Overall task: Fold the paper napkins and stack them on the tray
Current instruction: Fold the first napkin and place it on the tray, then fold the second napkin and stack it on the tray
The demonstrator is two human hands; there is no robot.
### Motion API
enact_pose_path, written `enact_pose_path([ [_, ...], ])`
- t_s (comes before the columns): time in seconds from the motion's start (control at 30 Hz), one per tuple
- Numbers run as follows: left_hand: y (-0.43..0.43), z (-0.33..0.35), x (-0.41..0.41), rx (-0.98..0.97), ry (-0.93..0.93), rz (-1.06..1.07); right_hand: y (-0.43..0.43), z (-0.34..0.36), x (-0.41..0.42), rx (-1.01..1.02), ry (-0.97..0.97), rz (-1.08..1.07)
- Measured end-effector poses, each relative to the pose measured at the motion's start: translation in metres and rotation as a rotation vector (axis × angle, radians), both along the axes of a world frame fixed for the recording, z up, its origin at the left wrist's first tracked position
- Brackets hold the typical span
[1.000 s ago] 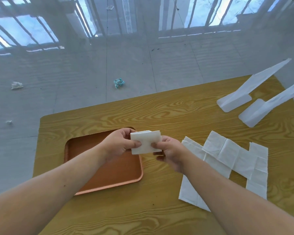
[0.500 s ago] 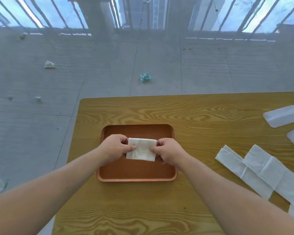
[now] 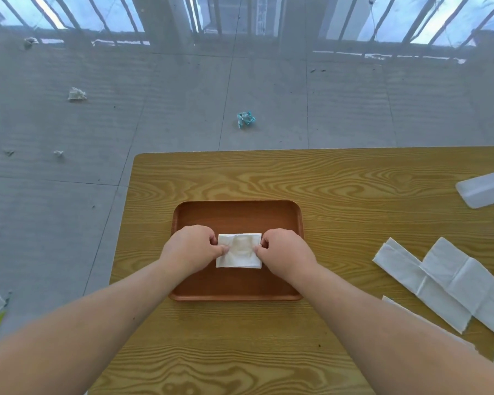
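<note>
A folded white napkin [image 3: 239, 250] lies flat in the middle of the brown tray [image 3: 234, 215] on the wooden table. My left hand [image 3: 190, 249] pinches its left edge and my right hand [image 3: 284, 252] pinches its right edge, fingers curled. Unfolded white napkins [image 3: 439, 283] lie overlapping on the table to the right of the tray.
The wooden table [image 3: 268, 352] ends just left of the tray and beyond it. Two translucent plastic pieces [image 3: 482, 192] lie at the far right edge. Crumpled paper scraps [image 3: 246, 119] lie on the grey floor beyond the table.
Both hands carried the folded napkin from above the tray's right edge to its middle and lowered it onto the tray. My view has shifted left, centring the tray.
</note>
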State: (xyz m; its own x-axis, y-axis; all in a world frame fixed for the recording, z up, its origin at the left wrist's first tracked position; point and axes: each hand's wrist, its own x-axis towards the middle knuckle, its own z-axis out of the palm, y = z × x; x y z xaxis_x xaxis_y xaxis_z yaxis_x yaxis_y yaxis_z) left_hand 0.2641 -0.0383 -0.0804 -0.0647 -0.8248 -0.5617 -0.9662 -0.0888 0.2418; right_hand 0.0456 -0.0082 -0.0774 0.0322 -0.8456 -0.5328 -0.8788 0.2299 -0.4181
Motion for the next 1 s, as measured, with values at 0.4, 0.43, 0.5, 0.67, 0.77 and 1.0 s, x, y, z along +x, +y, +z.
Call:
enact_pose_path([
  [0.4, -0.016, 0.037, -0.07, -0.168, -0.166, -0.583, 0.101, 0.011, -0.137, -0.425, 0.177, -0.16],
  [0.43, -0.016, 0.04, -0.086, -0.181, -0.154, -0.641, 0.114, 0.01, -0.157, -0.4, 0.209, -0.197],
  [0.5, -0.01, 0.043, -0.118, -0.2, -0.093, -0.743, 0.136, 0.008, -0.189, -0.34, 0.252, -0.261],
  [0.67, 0.019, 0.042, -0.196, -0.194, 0.025, -0.947, 0.184, 0.005, -0.229, -0.355, 0.26, -0.259],
  [0.77, 0.037, 0.035, -0.228, -0.126, 0.059, -1.032, 0.216, 0.004, -0.233, -0.328, 0.22, -0.194],
  [1.0, 0.056, 0.027, -0.251, -0.115, -0.003, -1.048, 0.207, -0.003, -0.209, -0.33, 0.084, -0.165],
])
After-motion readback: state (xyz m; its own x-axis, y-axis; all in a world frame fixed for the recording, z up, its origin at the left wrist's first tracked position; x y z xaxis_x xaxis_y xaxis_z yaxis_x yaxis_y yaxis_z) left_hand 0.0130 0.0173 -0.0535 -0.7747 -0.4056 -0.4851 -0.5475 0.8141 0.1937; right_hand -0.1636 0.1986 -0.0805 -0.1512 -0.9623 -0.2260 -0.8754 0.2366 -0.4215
